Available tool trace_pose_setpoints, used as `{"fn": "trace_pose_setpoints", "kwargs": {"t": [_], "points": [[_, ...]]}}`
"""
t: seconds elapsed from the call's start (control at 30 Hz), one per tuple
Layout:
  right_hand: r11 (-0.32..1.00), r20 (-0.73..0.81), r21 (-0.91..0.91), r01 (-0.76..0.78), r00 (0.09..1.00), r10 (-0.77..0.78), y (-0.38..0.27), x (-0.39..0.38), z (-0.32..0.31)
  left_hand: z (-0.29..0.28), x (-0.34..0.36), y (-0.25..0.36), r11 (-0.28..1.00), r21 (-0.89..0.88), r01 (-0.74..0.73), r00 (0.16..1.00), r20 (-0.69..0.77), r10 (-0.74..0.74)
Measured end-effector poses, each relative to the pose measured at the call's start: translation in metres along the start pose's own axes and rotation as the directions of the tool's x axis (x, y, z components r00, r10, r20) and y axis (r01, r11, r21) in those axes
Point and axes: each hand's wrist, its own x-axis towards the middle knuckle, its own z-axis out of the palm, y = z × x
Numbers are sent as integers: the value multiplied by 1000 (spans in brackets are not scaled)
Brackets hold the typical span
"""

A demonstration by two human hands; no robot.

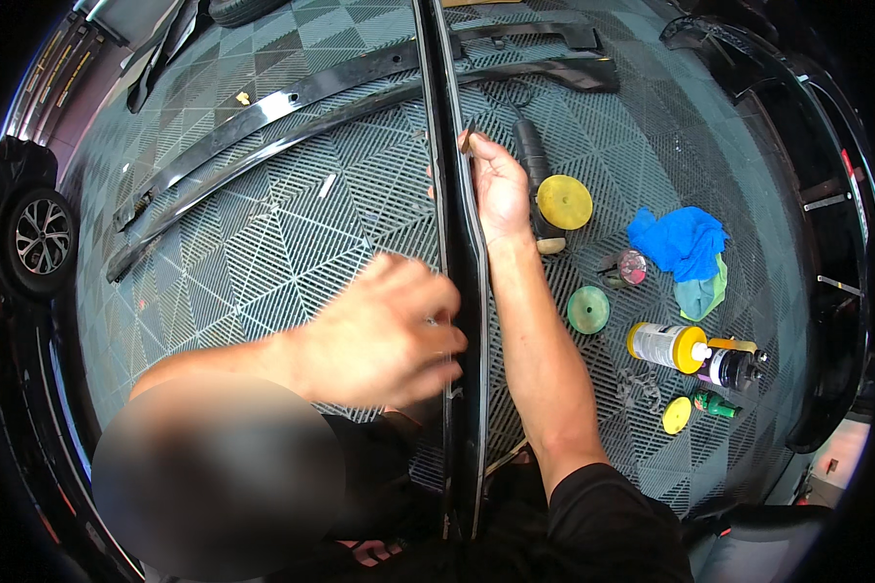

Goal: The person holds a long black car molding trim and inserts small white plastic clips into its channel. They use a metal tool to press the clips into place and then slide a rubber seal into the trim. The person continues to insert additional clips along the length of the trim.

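Observation:
A long black trim strip (465,253) runs upright through the middle of the view, from the far edge down to my body. My right hand (504,189) is closed round its right side, with the thumb towards the top and fingertips just showing past the left side. A small brownish bit (468,143) shows by that thumb; what it is I cannot make out. On the left, my left hand (389,330) is smeared by motion, its curled fingers against or just over the strip's left edge. Whether it holds anything is not visible.
Two glossy black trim pieces (292,102) lie on the grey tiled floor (292,223). To the right are a polisher (530,155) with a yellow pad (564,202), a green disc (587,310), blue cloth (681,243) and bottles (666,347). A black car (29,321) stands at left.

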Motion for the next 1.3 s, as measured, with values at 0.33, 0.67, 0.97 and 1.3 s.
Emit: {"fn": "trace_pose_setpoints", "kwargs": {"t": [0.33,0.67,0.97,1.3], "points": [[999,30,20,-30,999,29,5,2,5,26,10,23,985,83,-153,887,451,99],[1000,67,1,-3,998,2,2,1,4,19,8,7,950,-57,-307,895,322,308],[997,10,77,-28,1000,28,7,1,6,34,4,6,816,198,-543,836,214,505],[1000,65,21,-23,998,21,10,-1,10,-1,33,-48,856,266,-444,863,-127,488]]}}
